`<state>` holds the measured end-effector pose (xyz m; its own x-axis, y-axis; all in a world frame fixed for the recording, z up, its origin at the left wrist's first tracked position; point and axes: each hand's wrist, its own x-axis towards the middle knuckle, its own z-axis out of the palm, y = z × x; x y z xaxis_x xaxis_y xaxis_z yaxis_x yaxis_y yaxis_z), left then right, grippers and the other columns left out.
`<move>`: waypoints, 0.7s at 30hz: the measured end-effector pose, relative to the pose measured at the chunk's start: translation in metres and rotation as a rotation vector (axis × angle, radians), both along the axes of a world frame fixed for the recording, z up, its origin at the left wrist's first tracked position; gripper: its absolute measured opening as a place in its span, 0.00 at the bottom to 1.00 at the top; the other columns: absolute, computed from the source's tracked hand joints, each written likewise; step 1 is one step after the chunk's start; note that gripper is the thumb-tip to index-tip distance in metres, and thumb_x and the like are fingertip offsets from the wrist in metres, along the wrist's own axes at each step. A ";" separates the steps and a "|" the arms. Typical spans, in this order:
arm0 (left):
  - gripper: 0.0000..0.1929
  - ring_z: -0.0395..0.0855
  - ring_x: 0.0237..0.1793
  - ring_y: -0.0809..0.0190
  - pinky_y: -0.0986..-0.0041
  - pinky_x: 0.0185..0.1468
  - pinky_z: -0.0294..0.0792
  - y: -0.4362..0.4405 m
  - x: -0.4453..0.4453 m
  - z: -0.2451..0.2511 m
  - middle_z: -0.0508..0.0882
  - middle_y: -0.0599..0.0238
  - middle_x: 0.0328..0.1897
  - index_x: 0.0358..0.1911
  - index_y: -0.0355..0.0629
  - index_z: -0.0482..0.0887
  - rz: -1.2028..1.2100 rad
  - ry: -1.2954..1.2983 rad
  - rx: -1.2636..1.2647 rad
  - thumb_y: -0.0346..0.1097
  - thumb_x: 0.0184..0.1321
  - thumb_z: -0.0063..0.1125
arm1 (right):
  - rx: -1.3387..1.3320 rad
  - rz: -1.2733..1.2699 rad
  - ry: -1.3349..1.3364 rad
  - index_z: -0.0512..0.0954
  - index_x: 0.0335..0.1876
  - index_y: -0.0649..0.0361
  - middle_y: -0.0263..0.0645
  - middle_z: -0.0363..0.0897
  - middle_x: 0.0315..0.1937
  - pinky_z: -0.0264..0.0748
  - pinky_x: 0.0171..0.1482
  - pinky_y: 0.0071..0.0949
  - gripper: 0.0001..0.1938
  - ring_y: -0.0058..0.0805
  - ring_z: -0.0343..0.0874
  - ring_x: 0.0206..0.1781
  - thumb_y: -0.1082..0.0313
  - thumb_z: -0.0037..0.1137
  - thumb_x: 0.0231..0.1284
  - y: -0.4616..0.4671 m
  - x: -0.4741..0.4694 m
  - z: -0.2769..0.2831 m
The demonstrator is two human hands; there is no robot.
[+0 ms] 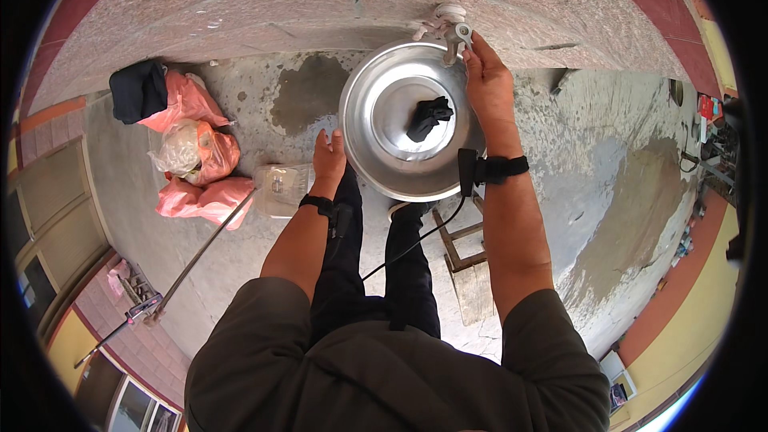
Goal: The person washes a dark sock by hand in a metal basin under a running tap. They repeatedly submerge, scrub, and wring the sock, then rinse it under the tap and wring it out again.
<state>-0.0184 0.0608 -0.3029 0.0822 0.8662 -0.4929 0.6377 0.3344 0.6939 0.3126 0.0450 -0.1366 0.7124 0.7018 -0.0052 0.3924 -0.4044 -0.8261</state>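
Observation:
In the head view, my right hand [492,87] grips the lever handle [464,35] of a wall tap [450,48]. The tap's spout hangs over the back right of a round stainless steel basin [366,159]. A crumpled black cloth [429,120] lies on the basin's bottom, right of its middle. Glare there hides whether the basin contains water, and I cannot tell if any runs from the spout. My left hand [330,159] is just outside the basin's left rim, holding nothing, with thumb and fingers a little apart.
Pink plastic bags [204,198] and a dark cloth [138,93] sit on the concrete floor at left. Beside them are a clear plastic container [279,189] and a long pole [210,246]. A wooden stool [468,276] stands near my right leg. The stone wall [270,6] rises behind the basin.

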 end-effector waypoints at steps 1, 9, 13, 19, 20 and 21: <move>0.41 0.78 0.54 0.47 0.61 0.58 0.69 0.006 -0.006 0.005 0.77 0.41 0.56 0.65 0.30 0.65 -0.012 -0.004 0.137 0.64 0.64 0.48 | -0.005 -0.042 0.067 0.77 0.58 0.60 0.37 0.84 0.38 0.77 0.40 0.21 0.18 0.22 0.83 0.38 0.61 0.57 0.66 -0.001 0.004 -0.003; 0.31 0.80 0.50 0.50 0.63 0.56 0.71 0.042 -0.035 0.058 0.79 0.44 0.53 0.59 0.31 0.73 -0.135 -0.035 0.428 0.56 0.69 0.47 | -0.103 -0.470 0.271 0.79 0.29 0.64 0.35 0.81 0.23 0.74 0.30 0.22 0.20 0.20 0.77 0.23 0.51 0.72 0.51 0.010 0.022 0.001; 0.24 0.81 0.48 0.51 0.65 0.53 0.73 0.019 -0.027 0.071 0.81 0.47 0.51 0.55 0.34 0.76 -0.104 -0.106 0.415 0.49 0.68 0.51 | 0.154 -0.429 0.413 0.78 0.31 0.60 0.29 0.79 0.25 0.71 0.27 0.16 0.16 0.16 0.79 0.27 0.55 0.70 0.54 0.022 0.020 0.006; 0.20 0.85 0.45 0.52 0.66 0.50 0.75 -0.014 0.022 0.079 0.84 0.49 0.44 0.55 0.36 0.75 -0.335 -0.307 0.089 0.43 0.67 0.53 | 0.195 -0.305 0.467 0.78 0.39 0.61 0.31 0.80 0.29 0.71 0.31 0.16 0.16 0.19 0.81 0.32 0.53 0.59 0.64 0.008 0.025 -0.005; 0.19 0.85 0.44 0.51 0.66 0.49 0.75 -0.016 0.038 0.075 0.85 0.49 0.42 0.55 0.37 0.75 -0.435 -0.245 0.076 0.42 0.67 0.55 | 0.214 -0.293 0.471 0.78 0.40 0.62 0.32 0.80 0.30 0.72 0.32 0.16 0.18 0.19 0.81 0.33 0.51 0.56 0.66 -0.003 0.024 -0.010; 0.19 0.85 0.43 0.50 0.65 0.49 0.75 -0.015 0.055 0.069 0.86 0.50 0.40 0.55 0.38 0.75 -0.524 -0.219 0.069 0.41 0.66 0.56 | 0.280 -0.234 0.463 0.78 0.41 0.62 0.33 0.80 0.31 0.72 0.33 0.17 0.19 0.20 0.81 0.34 0.50 0.53 0.68 -0.016 0.024 -0.018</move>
